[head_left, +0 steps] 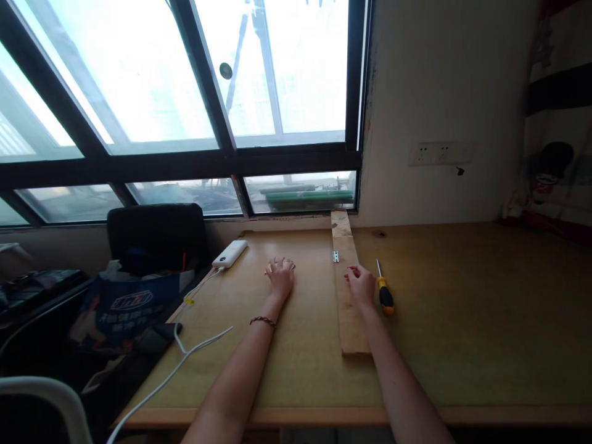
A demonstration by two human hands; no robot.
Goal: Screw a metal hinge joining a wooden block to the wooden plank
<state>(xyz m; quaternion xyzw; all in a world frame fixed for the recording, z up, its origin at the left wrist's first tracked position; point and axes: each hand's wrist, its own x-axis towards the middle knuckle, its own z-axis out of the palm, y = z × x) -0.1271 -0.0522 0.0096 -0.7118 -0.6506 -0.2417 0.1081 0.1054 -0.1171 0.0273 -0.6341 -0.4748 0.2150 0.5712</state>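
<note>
My left hand [280, 275] rests palm down on the table, its fingers apart and slightly curled; anything beneath them is hidden. My right hand [362, 285] is over a long wooden board [348, 320], thumb and fingers drawn together in a pinch. Whatever may be between those fingertips is too small to make out. A small metal hinge or plate with holes [336, 256] lies at the board's left edge, just beyond my right hand. To the right of the board is a screwdriver [385, 296] with a yellow and black handle, its shaft pointing away from me.
A white power bank [230, 254] with a white cable [185, 357] lies along the left side of the table [462, 345]. Beyond that edge stand a black chair [155, 231] and a blue bag [134, 302]. The board's far end reaches the window [296, 154]. Wall sockets [439, 153] are at the right.
</note>
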